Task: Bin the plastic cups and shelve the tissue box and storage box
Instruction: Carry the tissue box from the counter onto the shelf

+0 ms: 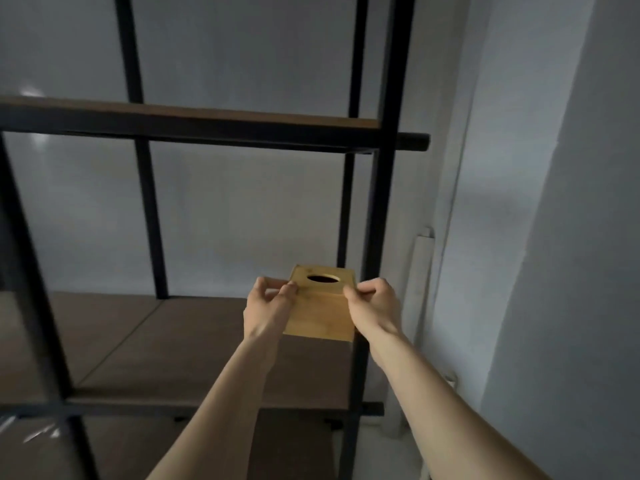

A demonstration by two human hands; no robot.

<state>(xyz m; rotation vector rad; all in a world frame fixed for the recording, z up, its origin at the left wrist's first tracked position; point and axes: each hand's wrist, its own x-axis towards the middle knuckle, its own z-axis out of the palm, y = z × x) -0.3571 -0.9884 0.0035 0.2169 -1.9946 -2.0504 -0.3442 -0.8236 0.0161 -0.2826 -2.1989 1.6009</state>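
A wooden tissue box [320, 315] with an oval slot in its top stands on the brown middle shelf board [166, 341], near the shelf's right end. My left hand [268, 306] pinches the box's upper left edge. My right hand [374, 303] pinches its upper right edge. Both forearms reach up from the bottom of the view. No plastic cups, bin or storage box are in sight.
The shelf unit has a black metal frame with an upright post [374, 237] just right of the box. A higher shelf board [207, 116] lies above. A white wall [554, 202] and a pale pipe [420, 289] stand to the right.
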